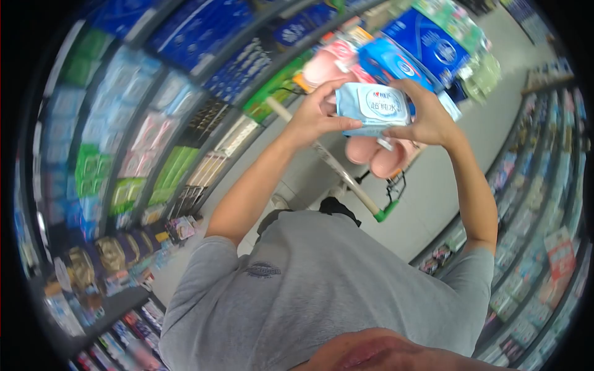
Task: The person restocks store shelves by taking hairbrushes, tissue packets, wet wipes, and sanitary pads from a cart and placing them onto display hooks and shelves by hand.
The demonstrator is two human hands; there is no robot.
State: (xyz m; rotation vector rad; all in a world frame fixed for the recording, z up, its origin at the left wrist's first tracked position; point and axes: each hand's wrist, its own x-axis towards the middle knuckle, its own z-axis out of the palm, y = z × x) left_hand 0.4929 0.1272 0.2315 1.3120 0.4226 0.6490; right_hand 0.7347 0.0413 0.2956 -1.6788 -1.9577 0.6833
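Observation:
Between both hands is a light blue pack of wet wipes [374, 106] with a white flip lid and printed characters, its lid side facing me. My left hand [314, 116] grips its left end, thumb in front and fingers partly hidden behind. At the right end, my right hand [428, 115] holds it with the fingers over the top and the thumb at the lower edge. The pack is held above a loaded shopping cart, whose pale handle bar [337, 164] has green ends. Pink slippers [378, 156] lie just below the pack.
In the cart are a blue pack [397, 65], a larger dark blue pack [427, 46] and green-wrapped goods [481, 75]. Shelves of packaged goods [127, 86] line the left side. Another stocked shelf [526, 247] runs along the right, with pale floor tiles [427, 207] between.

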